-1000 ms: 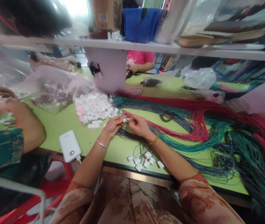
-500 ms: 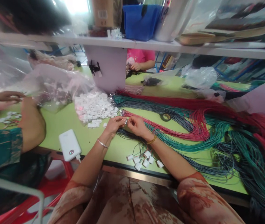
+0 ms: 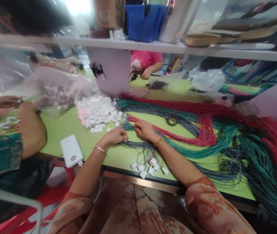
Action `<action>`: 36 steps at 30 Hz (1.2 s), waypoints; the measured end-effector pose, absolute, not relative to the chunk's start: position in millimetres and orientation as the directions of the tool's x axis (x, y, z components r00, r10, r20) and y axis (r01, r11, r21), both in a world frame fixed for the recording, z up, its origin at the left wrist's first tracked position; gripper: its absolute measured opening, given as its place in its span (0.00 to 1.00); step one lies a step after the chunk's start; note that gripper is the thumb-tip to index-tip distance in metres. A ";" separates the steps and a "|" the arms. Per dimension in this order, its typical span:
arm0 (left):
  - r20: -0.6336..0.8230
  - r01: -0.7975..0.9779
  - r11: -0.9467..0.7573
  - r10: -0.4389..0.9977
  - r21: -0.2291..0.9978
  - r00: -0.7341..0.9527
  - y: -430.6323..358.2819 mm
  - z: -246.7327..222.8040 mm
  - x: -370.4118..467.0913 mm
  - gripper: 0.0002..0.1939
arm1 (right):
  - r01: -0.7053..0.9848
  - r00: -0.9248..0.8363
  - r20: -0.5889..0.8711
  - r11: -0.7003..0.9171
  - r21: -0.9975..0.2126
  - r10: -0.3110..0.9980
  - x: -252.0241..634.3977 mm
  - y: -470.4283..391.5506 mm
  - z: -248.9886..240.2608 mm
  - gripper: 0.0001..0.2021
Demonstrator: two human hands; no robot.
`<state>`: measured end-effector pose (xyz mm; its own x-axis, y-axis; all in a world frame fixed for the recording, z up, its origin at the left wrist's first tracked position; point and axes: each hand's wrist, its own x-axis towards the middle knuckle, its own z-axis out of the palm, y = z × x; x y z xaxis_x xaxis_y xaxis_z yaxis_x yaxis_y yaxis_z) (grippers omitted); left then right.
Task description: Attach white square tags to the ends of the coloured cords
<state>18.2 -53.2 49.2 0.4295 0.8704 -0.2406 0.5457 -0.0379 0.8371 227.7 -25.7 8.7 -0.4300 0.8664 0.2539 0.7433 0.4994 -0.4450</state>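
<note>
My left hand (image 3: pixel 116 136) is closed, with a bit of a small white connector showing at its fingertips beside the ends of the dark grey wires (image 3: pixel 138 145). My right hand (image 3: pixel 144 130) has its fingers curled at the tips of the green wires (image 3: pixel 130 126); what they pinch is hidden. Just beyond lies a bundle of pink-red wires (image 3: pixel 177 138). Nearer the table edge, several white connectors (image 3: pixel 151 170) with wires attached lie in a cluster. A pile of loose white connectors (image 3: pixel 99 112) spills from a clear bag to the left of my hands.
A white power bank (image 3: pixel 72 151) with a cable lies by the front edge at left. A roll of black tape (image 3: pixel 172 121) sits among the wires. A co-worker's arm (image 3: pixel 32 130) rests at far left; another person's hand (image 3: pixel 147 72) works beyond the shelf (image 3: pixel 79 43).
My hands have moved apart. The left came down and left with the white connector; the right shifted slightly toward the green wire ends. The hand of the person opposite moved right.
</note>
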 end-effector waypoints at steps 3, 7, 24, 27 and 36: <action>-0.182 0.378 0.048 0.927 0.925 0.327 -50.2 50.9 20.0 0.07 | 0.694 -0.381 0.278 0.471 -0.544 0.882 231.0 -24.5 8.3 0.07; -0.160 0.029 0.157 0.972 0.987 0.172 -45.6 45.6 31.5 0.12 | 0.667 -0.355 0.305 0.468 -0.579 0.884 237.4 -21.4 10.7 0.07; -0.222 -0.397 0.270 0.961 0.877 0.163 -46.4 20.4 34.0 0.10 | 0.269 -0.420 0.242 0.374 -0.888 0.875 187.4 -14.2 47.1 0.08; -0.230 -0.438 0.292 0.955 0.850 0.189 -46.0 18.8 33.7 0.09 | 0.291 -0.356 0.243 0.354 -0.889 0.902 196.1 -23.2 44.6 0.08; -0.171 -0.502 0.283 0.951 0.817 0.258 -46.7 21.5 34.2 0.06 | 0.375 -0.288 0.219 0.321 -0.870 0.932 214.4 -45.9 37.3 0.07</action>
<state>34.2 -46.7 21.5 0.2577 0.9510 -0.1710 -0.5018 0.2829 0.8174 214.4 -45.9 37.3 -0.2881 0.9322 0.2194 0.3749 0.3205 -0.8699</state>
